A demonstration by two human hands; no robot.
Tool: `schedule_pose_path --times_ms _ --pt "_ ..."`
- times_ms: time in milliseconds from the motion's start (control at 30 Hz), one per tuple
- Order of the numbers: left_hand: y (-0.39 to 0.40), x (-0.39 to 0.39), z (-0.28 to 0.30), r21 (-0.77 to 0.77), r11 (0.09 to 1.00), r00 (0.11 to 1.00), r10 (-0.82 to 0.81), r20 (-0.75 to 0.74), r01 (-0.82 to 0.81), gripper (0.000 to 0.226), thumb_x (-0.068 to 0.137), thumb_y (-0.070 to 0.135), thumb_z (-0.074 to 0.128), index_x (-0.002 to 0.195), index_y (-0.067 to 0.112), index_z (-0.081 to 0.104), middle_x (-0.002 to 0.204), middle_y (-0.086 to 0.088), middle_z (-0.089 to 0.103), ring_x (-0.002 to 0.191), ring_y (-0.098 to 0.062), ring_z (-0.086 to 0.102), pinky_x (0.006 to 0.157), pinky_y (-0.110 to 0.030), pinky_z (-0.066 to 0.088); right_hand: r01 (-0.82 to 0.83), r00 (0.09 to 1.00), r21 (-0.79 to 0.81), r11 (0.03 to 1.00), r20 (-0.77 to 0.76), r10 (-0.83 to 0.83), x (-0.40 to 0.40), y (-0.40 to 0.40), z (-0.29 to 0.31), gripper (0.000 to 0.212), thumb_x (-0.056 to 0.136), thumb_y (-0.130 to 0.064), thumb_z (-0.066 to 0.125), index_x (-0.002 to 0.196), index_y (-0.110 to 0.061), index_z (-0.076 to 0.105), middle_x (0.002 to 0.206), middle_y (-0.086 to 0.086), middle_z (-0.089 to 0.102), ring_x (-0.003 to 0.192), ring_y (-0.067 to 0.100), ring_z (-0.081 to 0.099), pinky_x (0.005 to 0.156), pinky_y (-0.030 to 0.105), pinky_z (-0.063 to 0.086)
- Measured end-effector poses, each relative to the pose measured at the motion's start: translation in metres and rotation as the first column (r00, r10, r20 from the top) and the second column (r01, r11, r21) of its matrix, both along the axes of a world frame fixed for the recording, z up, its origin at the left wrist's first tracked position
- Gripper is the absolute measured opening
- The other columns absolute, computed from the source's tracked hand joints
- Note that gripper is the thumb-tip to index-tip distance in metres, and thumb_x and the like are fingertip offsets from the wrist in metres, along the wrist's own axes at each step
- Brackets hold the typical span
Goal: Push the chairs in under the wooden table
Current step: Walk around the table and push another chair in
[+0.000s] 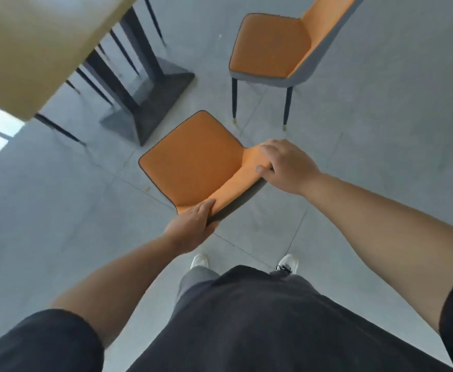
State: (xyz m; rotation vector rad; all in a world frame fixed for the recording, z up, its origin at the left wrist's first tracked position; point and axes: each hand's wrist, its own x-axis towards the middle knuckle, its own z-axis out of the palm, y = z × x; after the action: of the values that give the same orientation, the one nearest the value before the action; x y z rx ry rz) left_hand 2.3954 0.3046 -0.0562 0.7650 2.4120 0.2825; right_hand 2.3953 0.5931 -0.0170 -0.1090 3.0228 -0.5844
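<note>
**Hands on the backrest of the near chair**

Tabletop first: the pale yellowish wooden table [26,49] fills the upper left of the frame, blurred, with its dark grey pedestal base [150,103] standing on the light grey tiled floor [58,200] just right of it. Thin dark chair legs [123,52] show under the table beside the pedestal; the seats they belong to are hidden.

At centre frame sits the near orange-upholstered chair with a dark piped edge [195,162], its seat out in the open, clear of the table edge and just below and right of the pedestal base. The left hand [193,225] is clenched on the lower-left end of its backrest top, fingers curled over the orange front. The right hand [287,165] grips the upper-right end of the same backrest, thumb on the orange side and fingers over the rim.

In the upper right stands a second orange chair with a grey shell and dark legs tipped in gold [271,47], well apart from the table and untouched.

At the bottom, dark shorts [246,326] and two white shoes [288,263] face the near chair.
</note>
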Motion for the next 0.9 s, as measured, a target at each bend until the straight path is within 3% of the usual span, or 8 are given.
schedule_pose_path --times_ms 100,300,500,667,900 --pt "0.006 0.011 0.004 -0.007 0.991 0.991 0.135 0.006 -0.135 0.057 0.099 0.044 0.041 0.148 0.021 0.025 0.143 -0.005 0.045 0.124 -0.026 0.048 0.102 -0.041 0.042 -0.199 0.980 0.035 0.979 -0.006 0.199 -0.006 0.012 0.002 0.050 0.091 -0.035 0.057 0.127 0.000 0.054 0.130 0.018 0.056 0.124 0.035 0.047 0.104 0.047 0.035" --pt "0.019 0.034 -0.002 0.066 0.922 0.920 0.385 -0.065 -0.381 0.052 0.099 0.039 0.039 0.147 0.021 0.026 0.147 -0.003 0.041 0.130 -0.025 0.042 0.103 -0.039 0.038 -0.469 0.882 0.122 0.875 0.109 0.458 -0.014 0.019 -0.011 0.061 0.092 -0.056 0.045 0.128 -0.007 0.055 0.130 0.010 0.057 0.125 0.029 0.046 0.110 0.045 0.026" --pt "0.029 0.040 -0.008 0.081 0.881 0.876 0.472 -0.100 -0.465 0.067 0.092 0.065 0.034 0.146 0.026 0.028 0.146 0.001 0.043 0.130 -0.023 0.042 0.102 -0.040 0.038 -0.453 0.891 0.169 0.875 0.080 0.446 -0.015 0.021 -0.027 0.073 0.085 -0.072 0.026 0.119 -0.014 0.057 0.122 0.007 0.061 0.115 0.030 0.051 0.104 0.047 0.032" --pt "0.039 0.045 -0.011 0.160 0.838 0.824 0.543 -0.162 -0.521 0.059 0.096 0.060 0.029 0.140 0.022 0.040 0.140 -0.004 0.050 0.124 -0.029 0.046 0.099 -0.041 0.037 -0.449 0.893 0.191 0.873 0.074 0.444 -0.016 0.025 -0.033 0.070 0.087 -0.072 0.026 0.120 -0.018 0.055 0.123 0.005 0.061 0.115 0.030 0.052 0.110 0.050 0.026" --pt "0.047 0.046 -0.006 0.144 0.823 0.807 0.567 -0.164 -0.549 0.055 0.097 0.058 0.030 0.138 0.023 0.043 0.137 -0.003 0.053 0.122 -0.027 0.048 0.101 -0.041 0.037 -0.468 0.884 0.177 0.866 0.085 0.460 -0.022 0.029 -0.031 0.076 0.085 -0.077 0.020 0.121 -0.019 0.055 0.123 0.004 0.061 0.114 0.030 0.052 0.110 0.050 0.026"
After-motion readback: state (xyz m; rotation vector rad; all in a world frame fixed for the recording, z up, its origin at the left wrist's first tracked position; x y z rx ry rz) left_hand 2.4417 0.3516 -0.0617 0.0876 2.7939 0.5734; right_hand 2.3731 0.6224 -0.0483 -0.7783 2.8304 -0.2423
